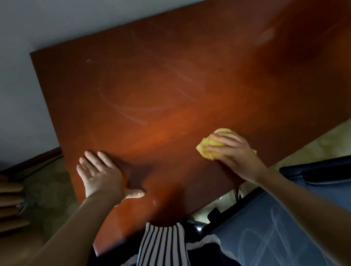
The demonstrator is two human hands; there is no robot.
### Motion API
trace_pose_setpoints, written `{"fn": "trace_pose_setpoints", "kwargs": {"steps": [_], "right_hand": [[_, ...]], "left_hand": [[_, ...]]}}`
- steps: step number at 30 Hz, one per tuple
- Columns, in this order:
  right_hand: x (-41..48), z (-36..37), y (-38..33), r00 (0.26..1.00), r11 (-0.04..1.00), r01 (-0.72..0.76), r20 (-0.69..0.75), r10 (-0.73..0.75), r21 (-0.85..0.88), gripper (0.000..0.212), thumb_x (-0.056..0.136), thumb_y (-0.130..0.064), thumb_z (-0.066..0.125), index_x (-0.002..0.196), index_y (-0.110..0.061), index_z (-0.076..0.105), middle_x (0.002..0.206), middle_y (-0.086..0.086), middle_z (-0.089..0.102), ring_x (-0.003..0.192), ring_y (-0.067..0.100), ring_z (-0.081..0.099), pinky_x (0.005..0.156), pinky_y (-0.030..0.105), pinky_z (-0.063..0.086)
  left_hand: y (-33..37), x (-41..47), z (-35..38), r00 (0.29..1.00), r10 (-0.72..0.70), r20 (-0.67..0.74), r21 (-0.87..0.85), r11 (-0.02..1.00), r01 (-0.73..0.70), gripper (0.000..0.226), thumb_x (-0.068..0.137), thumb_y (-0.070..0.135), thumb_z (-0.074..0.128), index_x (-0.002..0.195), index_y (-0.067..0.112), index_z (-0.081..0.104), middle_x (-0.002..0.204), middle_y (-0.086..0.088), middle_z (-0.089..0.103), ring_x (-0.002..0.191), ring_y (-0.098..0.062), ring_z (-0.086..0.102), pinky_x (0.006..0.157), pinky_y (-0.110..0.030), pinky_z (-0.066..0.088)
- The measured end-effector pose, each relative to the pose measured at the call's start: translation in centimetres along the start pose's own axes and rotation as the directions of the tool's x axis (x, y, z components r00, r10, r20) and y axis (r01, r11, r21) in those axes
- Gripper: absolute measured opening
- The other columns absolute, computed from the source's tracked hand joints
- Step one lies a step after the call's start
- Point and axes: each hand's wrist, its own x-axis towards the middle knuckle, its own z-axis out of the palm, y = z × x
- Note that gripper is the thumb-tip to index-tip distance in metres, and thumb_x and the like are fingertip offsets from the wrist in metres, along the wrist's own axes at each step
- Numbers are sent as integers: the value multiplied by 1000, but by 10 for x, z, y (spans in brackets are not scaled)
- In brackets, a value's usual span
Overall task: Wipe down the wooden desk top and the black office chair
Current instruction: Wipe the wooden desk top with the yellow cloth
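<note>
Fingers of right hand curled on yellow cloth, left hand spread flat on desk top

I can read no text, label, brand, number or sign in my head view. The tabletop carries only pale streaks, the yellow cloth is plain, and the chalky marks on the black office chair form no letters or digits I can make out.

glossy wooden desk top, seemingly soft cloth
</note>
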Motion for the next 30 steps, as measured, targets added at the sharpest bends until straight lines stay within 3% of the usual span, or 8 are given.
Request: {"fn": "trace_pose_setpoints", "kwargs": {"steps": [7, 14, 16, 19, 23, 30], "right_hand": [[85, -7, -5, 964, 980, -201, -175, 199, 8, 32, 86, -8, 66, 118, -12, 67, 133, 10, 56, 123, 33, 50, 107, 43, 33], [168, 17, -42, 923, 921, -373, -145, 357, -109, 35, 95, -29, 53, 130, -30, 57, 147, -7, 41, 133, 19, 36, 111, 32, 23], [182, 27, -62, 948, 940, -317, -69, 310, -125, 37, 96, -33, 50, 132, -32, 54, 151, -7, 36, 135, 20, 32, 111, 35, 23], [188, 42, -91, 990, 985, -107, 79, 119, -137, 39, 96, -34, 49, 135, -34, 50, 153, -7, 30, 138, 21, 27, 113, 37, 22], [161, 62, -123, 986, 983, 113, 139, -92, -147, 42, 94, -32, 50, 136, -36, 49, 154, -8, 29, 140, 20, 24, 113, 39, 16], [80, 64, -132, 967, 976, 216, 132, -218, 33, 37, 90, -12, 57, 126, -23, 62, 144, 1, 46, 135, 28, 38, 112, 51, 22]], "left_hand": [[3, 2, 1, 1000, -2, 1, 4, 1000, 2, 154, 50, 90, 52, 138, -16, -17, 145, -44, -11, 138, -54, -4, 114, -55, 4], [1, 3, 6, 999, -13, -30, -16, 1000, 12, 156, 47, 90, 52, 139, -14, -18, 147, -41, -12, 140, -52, -5, 113, -56, 1], [0, 3, 7, 999, -16, -35, -16, 1000, 16, 156, 47, 90, 53, 139, -14, -18, 147, -40, -12, 140, -51, -5, 113, -56, 1], [0, 4, 6, 999, -11, -42, -8, 1000, 11, 155, 47, 89, 53, 140, -13, -17, 148, -40, -12, 140, -51, -4, 113, -56, 0], [-2, 3, 6, 999, -12, -39, -15, 1000, 11, 155, 48, 88, 56, 141, -11, -17, 149, -38, -13, 140, -50, -6, 113, -56, -1], [-2, -1, 3, 999, -19, -50, 11, 1000, 20, 153, 48, 88, 56, 142, -10, -15, 150, -37, -9, 141, -49, -2, 111, -60, 0]]}}
